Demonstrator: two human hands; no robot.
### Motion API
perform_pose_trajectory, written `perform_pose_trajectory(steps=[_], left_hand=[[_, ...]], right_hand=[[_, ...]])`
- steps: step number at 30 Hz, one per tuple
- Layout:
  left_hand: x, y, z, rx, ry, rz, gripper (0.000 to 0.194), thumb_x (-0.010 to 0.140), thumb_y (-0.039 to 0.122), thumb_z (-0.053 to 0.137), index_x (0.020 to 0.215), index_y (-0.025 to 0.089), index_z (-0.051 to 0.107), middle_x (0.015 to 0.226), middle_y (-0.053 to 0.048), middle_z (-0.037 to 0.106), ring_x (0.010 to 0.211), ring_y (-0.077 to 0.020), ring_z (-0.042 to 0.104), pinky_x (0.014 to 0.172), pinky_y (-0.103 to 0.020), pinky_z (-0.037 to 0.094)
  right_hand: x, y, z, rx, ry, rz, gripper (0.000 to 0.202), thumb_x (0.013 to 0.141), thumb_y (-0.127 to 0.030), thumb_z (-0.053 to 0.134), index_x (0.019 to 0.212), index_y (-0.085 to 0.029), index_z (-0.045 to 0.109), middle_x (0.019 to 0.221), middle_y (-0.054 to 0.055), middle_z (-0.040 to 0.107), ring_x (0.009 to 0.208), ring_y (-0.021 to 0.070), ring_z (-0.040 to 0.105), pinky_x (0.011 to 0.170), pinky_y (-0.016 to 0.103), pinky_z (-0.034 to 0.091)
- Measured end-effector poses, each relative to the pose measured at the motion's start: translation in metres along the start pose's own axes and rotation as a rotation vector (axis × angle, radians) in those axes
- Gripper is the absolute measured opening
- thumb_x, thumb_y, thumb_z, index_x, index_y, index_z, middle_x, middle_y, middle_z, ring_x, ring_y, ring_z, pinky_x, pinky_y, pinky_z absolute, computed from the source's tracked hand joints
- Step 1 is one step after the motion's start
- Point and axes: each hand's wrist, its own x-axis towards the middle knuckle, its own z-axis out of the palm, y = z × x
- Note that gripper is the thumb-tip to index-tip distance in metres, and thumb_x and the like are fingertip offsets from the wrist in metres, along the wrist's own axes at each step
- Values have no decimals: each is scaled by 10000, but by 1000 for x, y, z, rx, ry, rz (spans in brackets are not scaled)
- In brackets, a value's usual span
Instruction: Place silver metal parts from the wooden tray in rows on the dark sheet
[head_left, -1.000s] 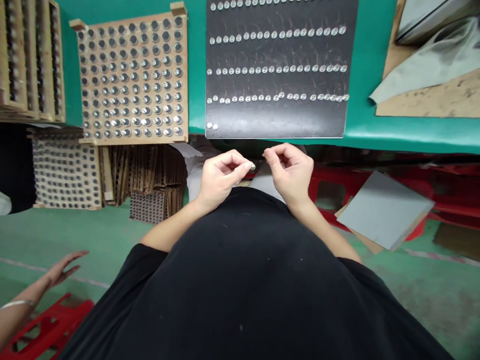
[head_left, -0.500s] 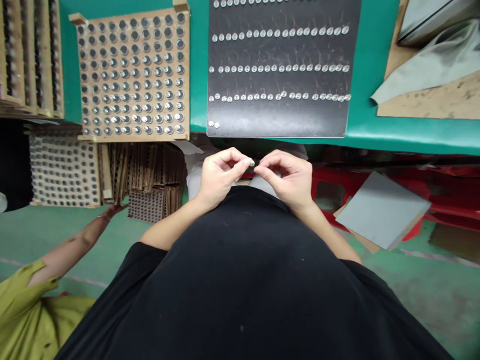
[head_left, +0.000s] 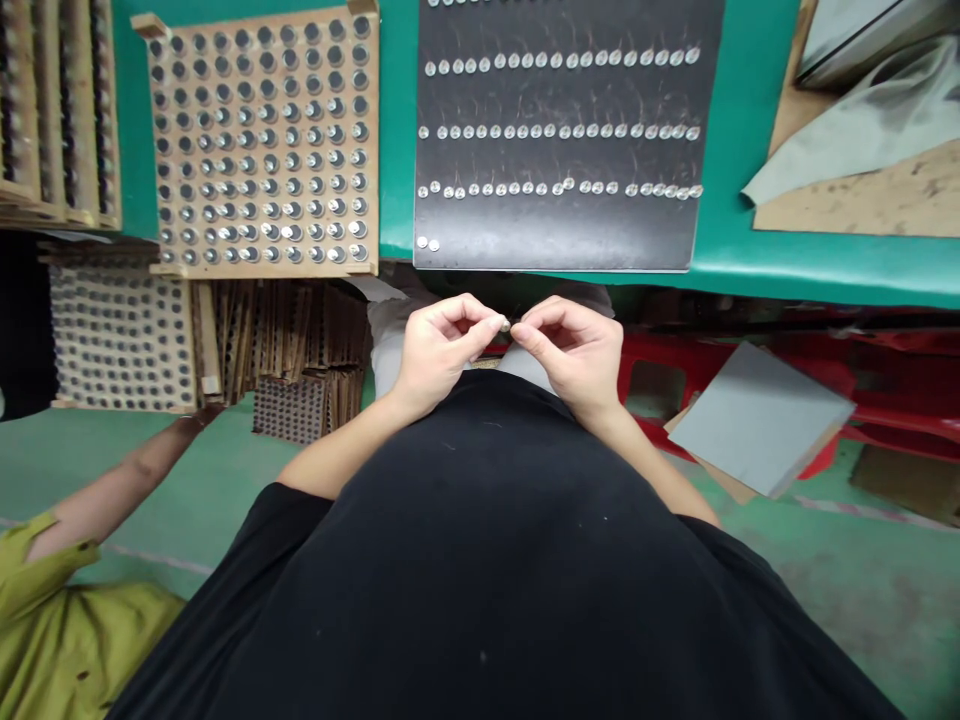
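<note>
Between thumb and forefinger my left hand pinches a small round metallic piece, largely covered by the fingertips. My right hand is closed in a pinch right beside it; what it grips, if anything, is too small to make out. Both hands are over my lap, just in front of the table edge. Beyond them lies a black board bearing rows of small silvery discs with thin wires. To its left, a wooden tray holds rows of dark cylinders, many topped with silvery pieces.
A green-covered table runs across the front. More wooden trays stand stacked at the left, near a co-worker's arm. At the right, a grey sheet rests on red stools; cloth lies over cardboard.
My right fingertips have come slightly closer to the small piece in my left hand. The co-worker's arm has shifted left, and the view has moved a little.
</note>
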Motion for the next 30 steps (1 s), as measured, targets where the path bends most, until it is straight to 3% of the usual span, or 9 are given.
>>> perform_pose_trajectory(steps=[10, 15, 18, 22, 27, 30], left_hand=[[-3, 2, 1, -63, 27, -56, 307, 629, 371, 846, 593, 136, 651, 533, 33, 514, 441, -22, 391, 416, -182, 297], [-4, 5, 1, -58, -7, -79, 300, 624, 366, 848, 588, 139, 656, 531, 27, 524, 438, -24, 389, 417, -191, 293], [-5, 5, 2, -44, -38, -92, 313, 630, 369, 846, 573, 136, 644, 516, 32, 512, 430, -22, 380, 417, -190, 291], [-6, 5, 2, -45, -55, -83, 319, 643, 363, 844, 569, 132, 636, 524, 32, 522, 428, -17, 378, 418, -185, 296], [-7, 4, 2, -55, -81, -62, 302, 662, 348, 835, 577, 131, 643, 525, 31, 523, 428, -16, 382, 420, -181, 302], [-7, 2, 1, -54, -61, -86, 312, 642, 361, 845, 583, 133, 641, 532, 32, 520, 426, -18, 376, 414, -184, 293]], right_hand=[[-3, 3, -2, -121, -4, -77, 274, 798, -358, 720, 607, -192, 614, 591, -20, 612, 553, 92, 519, 515, 245, 423], [-2, 7, -4, -54, 4, 109, 393, 861, -559, 585, 756, -196, 692, 703, 8, 688, 590, 106, 609, 592, 269, 522], [1, 5, -3, 26, -58, 145, 433, 768, -632, 656, 793, -201, 686, 753, 8, 693, 633, 113, 625, 597, 268, 532], [3, -1, -3, -22, -30, 25, 399, 751, -541, 726, 599, -197, 593, 655, -6, 604, 637, 115, 564, 587, 273, 488], [1, -4, -4, -165, 8, -132, 317, 812, -391, 703, 594, -199, 577, 648, -7, 591, 635, 118, 543, 613, 291, 462], [1, 2, -5, -292, 73, -147, 301, 840, -337, 657, 591, -200, 560, 645, -4, 595, 629, 119, 544, 621, 291, 459]])
